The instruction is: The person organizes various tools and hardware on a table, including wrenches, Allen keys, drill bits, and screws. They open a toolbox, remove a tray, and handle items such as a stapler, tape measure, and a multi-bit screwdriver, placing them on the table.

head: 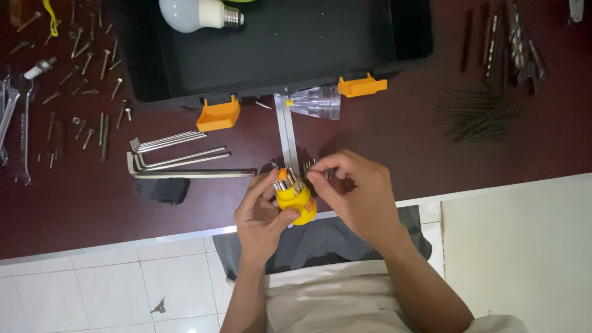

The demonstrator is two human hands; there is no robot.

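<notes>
The left hand [262,216] has its grip closed around a small yellow bit holder [296,202], thumb along the near side and fingers curled over the far side, holding it upright just above the near edge of the dark red table [382,142]. Thin metal bits [287,179] stand in a ring in the holder's top. The right hand [361,194] has a narrow pinch, thumb and forefinger tips nearly together at the bits on the holder's right side; whether a bit sits between them is too small to tell.

Just beyond the hands lies a flat metal strip [287,132], and at its far end a clear plastic cap [316,102] rests on its side beside the open black case [277,55] with orange latches [219,115]. A light bulb [197,13] lies in the case. To the left sit hex keys [179,157], then scattered screws [86,74] and wrenches [15,123]. Drill bits [512,49] and thin nails [475,114] lie well off to the right. Bare table shows right of the hands; below the edge is white tiled floor [92,283].
</notes>
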